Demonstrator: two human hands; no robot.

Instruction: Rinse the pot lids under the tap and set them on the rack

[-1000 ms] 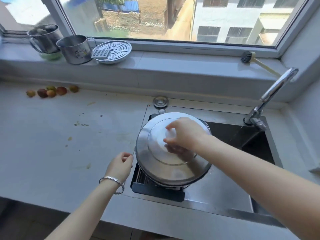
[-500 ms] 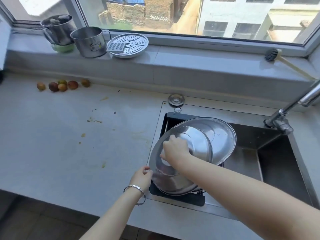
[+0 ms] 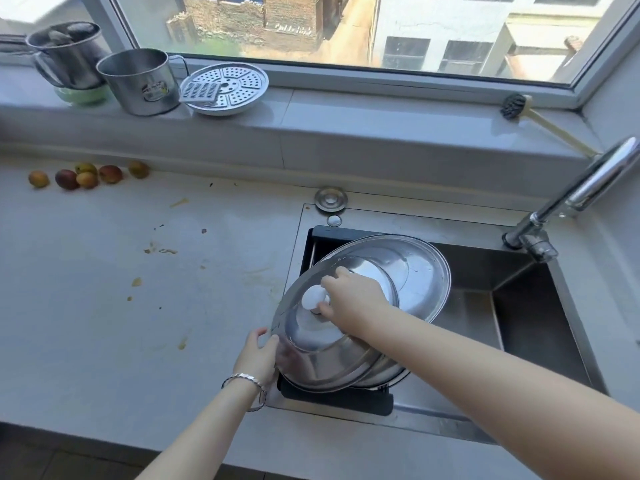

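So my right hand (image 3: 349, 299) pinches the knob (image 3: 313, 299) of the front lid (image 3: 322, 348) and my left hand (image 3: 258, 355) grips its rim. It leans on a second lid (image 3: 415, 271) over the rack (image 3: 336, 398) at the left end of the sink (image 3: 519, 306). The tap (image 3: 568, 199) looks dry, so probably only settling remains.

You are in a home kitchen. You stand at a long pale counter (image 3: 104, 323) with a deep metal sink (image 3: 540, 323) set into it. A shiny bent tap (image 3: 588, 188) sticks up beside the sink. A pot lid (image 3: 329, 348) leans on a bigger lid (image 3: 415, 271) over the sink. Small fruits (image 3: 88, 174) lie at the back of the counter, and there are food stains on it. On the window sill (image 3: 346, 112) sit two metal mugs (image 3: 140, 81), a steamer plate (image 3: 225, 88) full of holes and a dish brush (image 3: 514, 106). Through the window (image 3: 311, 26) you see houses and a lane down below.
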